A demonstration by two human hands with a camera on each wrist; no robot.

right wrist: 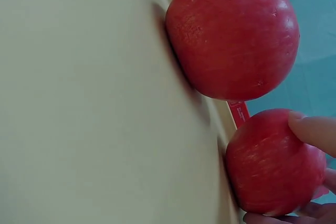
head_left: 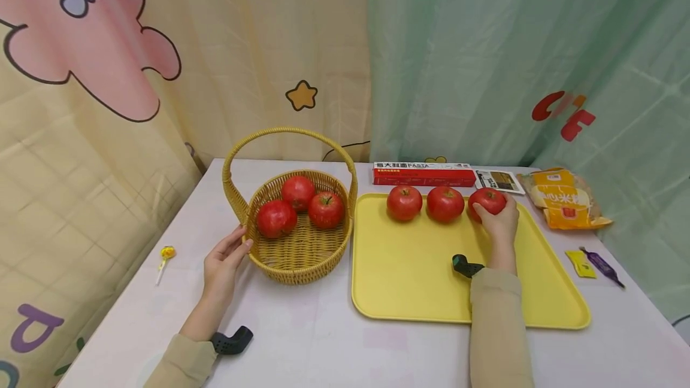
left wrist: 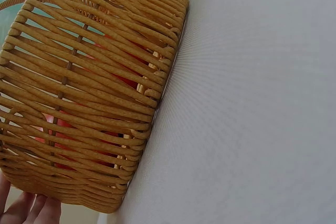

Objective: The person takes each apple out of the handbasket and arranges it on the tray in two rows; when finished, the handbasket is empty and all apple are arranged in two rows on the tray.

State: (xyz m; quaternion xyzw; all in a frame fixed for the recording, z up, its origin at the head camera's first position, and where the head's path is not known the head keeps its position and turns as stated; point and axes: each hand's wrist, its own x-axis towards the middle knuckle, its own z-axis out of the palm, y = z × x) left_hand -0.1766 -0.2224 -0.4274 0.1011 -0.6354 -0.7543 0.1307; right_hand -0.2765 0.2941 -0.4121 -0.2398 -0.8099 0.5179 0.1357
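Plainly, the right hand (head_left: 498, 223) has a narrow hold on a red apple (head_left: 485, 199), thumb on 1 side and fingers on the other, at the far edge of a yellow tray (head_left: 404, 268). Just left of that grip sits a 2nd apple (head_left: 445, 204), and farther left a 3rd apple (head_left: 404, 203), both on the tray. Beyond the grip lie a red pasta box (head_left: 424, 174) to the left and a small flat packet (head_left: 500, 181) directly behind. To its right are a yellow-and-clear bag (head_left: 563, 199) and, nearer the person, a yellow sachet (head_left: 581, 264) beside a purple wrapped sweet (head_left: 602, 266).

The left hand (head_left: 223, 262) has its fingers extended, touching the near-left side of a wicker basket (head_left: 302, 253) without wrapping around it. Right of those fingers, inside the basket, are 3 red fruits (head_left: 277, 218); left of the hand, well apart, lies a lollipop (head_left: 166, 256)
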